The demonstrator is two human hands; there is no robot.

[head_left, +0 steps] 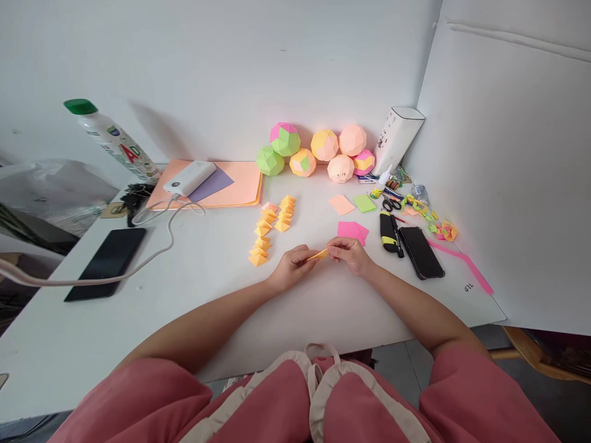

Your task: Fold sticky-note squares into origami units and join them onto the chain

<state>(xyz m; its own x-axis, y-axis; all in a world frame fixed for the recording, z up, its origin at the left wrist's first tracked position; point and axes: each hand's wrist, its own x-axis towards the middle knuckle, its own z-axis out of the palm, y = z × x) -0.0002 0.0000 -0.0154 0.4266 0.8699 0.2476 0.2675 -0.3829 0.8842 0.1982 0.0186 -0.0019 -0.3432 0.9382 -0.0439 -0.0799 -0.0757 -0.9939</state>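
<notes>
A small folded orange paper piece [318, 255] is held between my two hands above the white table. My left hand [292, 266] pinches its left end, and my right hand [349, 254] grips its right end with thumb and fingers. Two rows of folded orange pieces [261, 237] stand to the left of my hands, with a pink piece [269, 207] at the top of one row. Just beyond my right hand lie pink paper squares [353, 230]. Farther back are a peach stack [341, 203] and a green stack [364, 203].
Several paper balls [325, 145] line the back wall. On the right are scissors [391, 205], a cutter [388, 232], a glue bottle [382, 182] and a phone [421, 253]. A power bank [190, 178], its cable, a dark phone [107, 263] and a bottle [117, 144] occupy the left.
</notes>
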